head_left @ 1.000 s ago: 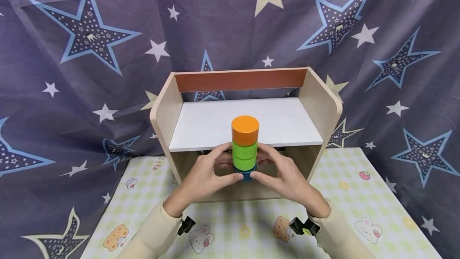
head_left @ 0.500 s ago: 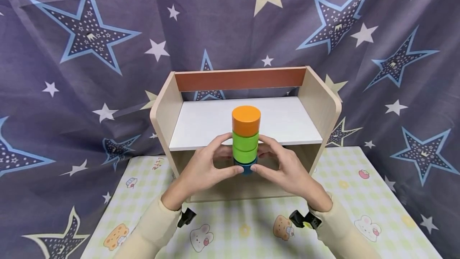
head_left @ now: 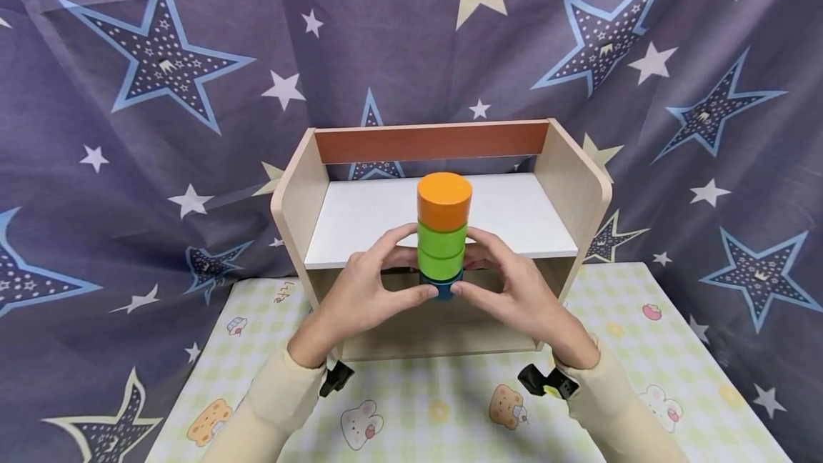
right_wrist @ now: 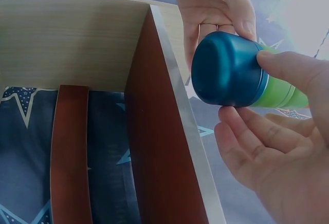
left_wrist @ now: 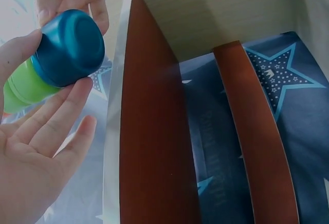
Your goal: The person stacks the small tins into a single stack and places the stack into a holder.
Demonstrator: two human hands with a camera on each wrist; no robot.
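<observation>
Upright between both hands stands a cylinder-shaped container (head_left: 441, 241), with an orange top, a ribbed green middle and a dark blue bottom. My left hand (head_left: 368, 290) grips it from the left, thumb on the blue part. From the right my right hand (head_left: 518, 293) holds it the same way. In the left wrist view the rounded blue bottom (left_wrist: 72, 47) shows, fingertips touching it. The right wrist view shows the blue bottom (right_wrist: 226, 70) held between thumb and fingers. It is held in front of a small wooden shelf unit (head_left: 579, 213), around the height of its white board (head_left: 360, 220).
A brown-red back rail (head_left: 437, 143) joins the unit's two side panels at the top. Below the white board is a lower compartment (head_left: 444, 334). A checked tablecloth (head_left: 257, 377) lies beneath, and a star-patterned curtain (head_left: 411, 56) hangs behind.
Both hands have raised the container in steps, so its orange top now overlaps more of the white board. It also looks slightly larger. The grip is the same and the shelf has not moved.
</observation>
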